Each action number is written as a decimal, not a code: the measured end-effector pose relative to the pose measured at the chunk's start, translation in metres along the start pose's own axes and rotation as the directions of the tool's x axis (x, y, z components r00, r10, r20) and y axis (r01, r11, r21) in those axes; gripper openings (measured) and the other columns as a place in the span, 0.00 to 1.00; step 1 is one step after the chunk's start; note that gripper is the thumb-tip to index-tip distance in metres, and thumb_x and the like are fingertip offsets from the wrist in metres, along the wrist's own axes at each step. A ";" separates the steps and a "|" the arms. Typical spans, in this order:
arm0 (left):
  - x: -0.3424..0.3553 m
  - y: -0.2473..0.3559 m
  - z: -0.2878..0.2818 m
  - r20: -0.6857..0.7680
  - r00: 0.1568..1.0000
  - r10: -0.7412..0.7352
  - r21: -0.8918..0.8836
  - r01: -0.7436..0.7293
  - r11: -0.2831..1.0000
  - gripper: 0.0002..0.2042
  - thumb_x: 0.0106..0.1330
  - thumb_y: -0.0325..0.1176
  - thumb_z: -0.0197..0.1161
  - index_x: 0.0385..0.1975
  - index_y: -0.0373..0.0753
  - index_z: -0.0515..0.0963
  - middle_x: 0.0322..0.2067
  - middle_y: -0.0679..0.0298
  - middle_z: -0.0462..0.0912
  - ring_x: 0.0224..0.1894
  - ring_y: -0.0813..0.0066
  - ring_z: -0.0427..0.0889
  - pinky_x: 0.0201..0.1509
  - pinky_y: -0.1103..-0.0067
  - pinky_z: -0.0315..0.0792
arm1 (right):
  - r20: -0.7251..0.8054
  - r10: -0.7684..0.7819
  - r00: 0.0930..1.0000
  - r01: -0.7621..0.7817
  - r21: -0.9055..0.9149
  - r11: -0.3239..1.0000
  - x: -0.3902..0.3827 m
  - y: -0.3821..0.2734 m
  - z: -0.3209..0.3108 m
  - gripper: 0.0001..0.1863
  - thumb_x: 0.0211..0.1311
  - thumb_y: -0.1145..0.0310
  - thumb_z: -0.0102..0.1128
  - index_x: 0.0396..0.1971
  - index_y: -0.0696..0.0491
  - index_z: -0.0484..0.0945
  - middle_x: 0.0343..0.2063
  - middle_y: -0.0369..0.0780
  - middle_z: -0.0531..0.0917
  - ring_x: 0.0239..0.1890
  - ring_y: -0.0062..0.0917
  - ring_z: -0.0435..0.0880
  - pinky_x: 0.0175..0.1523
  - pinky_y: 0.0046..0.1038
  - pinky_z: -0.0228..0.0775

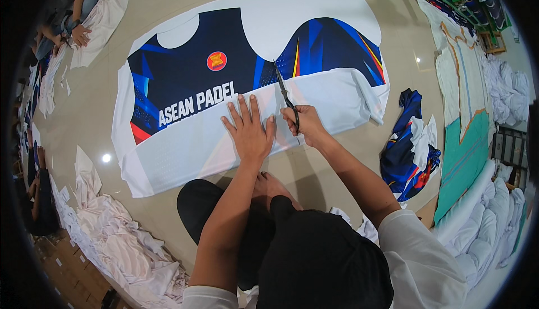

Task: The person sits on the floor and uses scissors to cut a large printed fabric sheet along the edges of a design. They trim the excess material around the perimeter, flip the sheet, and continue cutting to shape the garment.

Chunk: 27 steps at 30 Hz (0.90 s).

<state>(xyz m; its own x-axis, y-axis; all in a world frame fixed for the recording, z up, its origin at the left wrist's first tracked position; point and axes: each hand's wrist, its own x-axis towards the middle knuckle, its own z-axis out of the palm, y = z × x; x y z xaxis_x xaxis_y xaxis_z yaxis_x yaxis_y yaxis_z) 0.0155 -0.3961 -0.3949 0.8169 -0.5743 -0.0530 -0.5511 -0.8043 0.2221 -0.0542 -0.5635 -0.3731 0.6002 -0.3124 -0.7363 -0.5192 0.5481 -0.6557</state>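
The cloth (236, 76) lies partly folded over on the floor (414, 76), the left hand (250, 132) flat on it, fingers apart, the right hand's grip (305, 125) clamped on scissors (283, 89).

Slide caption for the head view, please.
Right grip holds black scissors at printed fabric; left grip rests on its folded white part.

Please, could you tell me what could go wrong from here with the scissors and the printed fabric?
The scissors in the right hand point between two blue printed shapes, so a small slip might cut into the print.

The folded-over flap of the printed fabric lies beside the blades and could get caught.

The left hand presses near the scissors; a finger might be nicked.
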 end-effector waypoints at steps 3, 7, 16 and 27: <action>0.000 -0.001 0.000 -0.011 1.000 0.006 0.002 -0.006 1.000 0.38 0.77 0.57 0.48 0.81 0.41 0.56 0.83 0.50 0.46 0.84 0.39 0.37 0.80 0.38 0.28 | -0.001 -0.007 1.000 0.007 -0.007 1.000 0.000 -0.001 -0.001 0.15 0.61 0.61 0.73 0.25 0.56 0.80 0.17 0.34 0.77 0.15 0.17 0.73 0.20 0.23 0.62; 0.000 -0.001 0.000 -0.015 1.000 0.007 0.006 -0.007 1.000 0.38 0.77 0.57 0.49 0.81 0.41 0.56 0.83 0.50 0.46 0.84 0.39 0.37 0.80 0.38 0.28 | -0.012 -0.015 1.000 0.014 -0.015 1.000 0.000 -0.001 -0.001 0.15 0.59 0.62 0.74 0.25 0.58 0.80 0.18 0.35 0.78 0.16 0.17 0.74 0.19 0.23 0.63; 0.000 0.000 0.000 -0.008 1.000 0.012 -0.005 -0.012 1.000 0.38 0.78 0.56 0.48 0.82 0.42 0.54 0.82 0.49 0.46 0.83 0.37 0.38 0.80 0.37 0.30 | -0.029 -0.027 0.999 0.026 -0.030 0.999 0.002 0.001 -0.003 0.12 0.57 0.64 0.72 0.25 0.57 0.81 0.17 0.35 0.78 0.16 0.18 0.74 0.19 0.23 0.65; 0.000 0.000 0.000 -0.013 1.000 0.017 0.004 -0.017 1.000 0.37 0.78 0.55 0.48 0.82 0.42 0.53 0.82 0.48 0.46 0.83 0.36 0.39 0.79 0.36 0.33 | -0.043 -0.012 0.999 0.010 -0.049 0.999 0.001 -0.005 0.000 0.13 0.58 0.63 0.73 0.24 0.57 0.80 0.17 0.34 0.77 0.16 0.17 0.73 0.19 0.24 0.63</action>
<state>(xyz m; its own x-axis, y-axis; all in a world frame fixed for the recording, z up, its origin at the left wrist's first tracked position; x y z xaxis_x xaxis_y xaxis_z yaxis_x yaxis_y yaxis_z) 0.0153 -0.3957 -0.3952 0.8093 -0.5862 -0.0367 -0.5658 -0.7949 0.2192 -0.0516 -0.5666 -0.3704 0.5798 -0.3522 -0.7347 -0.5425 0.5059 -0.6707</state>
